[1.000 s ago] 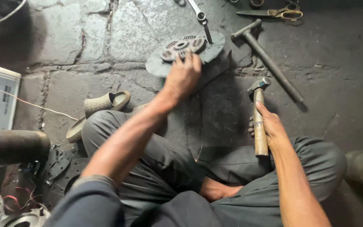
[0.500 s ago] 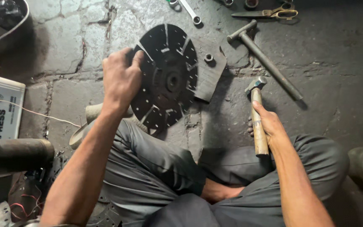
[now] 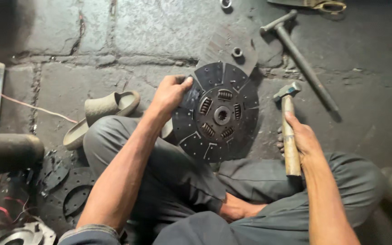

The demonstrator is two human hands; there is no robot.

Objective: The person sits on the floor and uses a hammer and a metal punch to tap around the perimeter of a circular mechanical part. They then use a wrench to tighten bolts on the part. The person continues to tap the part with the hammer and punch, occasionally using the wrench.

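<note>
Dark steel disc (image 3: 216, 115) with springs round its hub lies face-up on the stone floor (image 3: 114, 54) before the crossed legs, steadied at its rim by the left hand (image 3: 171, 93), fingers pinching the edge. Right hand (image 3: 302, 140) wraps the hammer (image 3: 289, 131), handle running toward the body, head pointing away, beside the disc.

Clutch disc (image 3: 216, 113) and hammer (image 3: 288, 131) on the stone floor

The dark round disc, sprung at its hub, is gripped at its upper-left rim; the wooden-handled hammer is held with its steel head pointing away.
</note>
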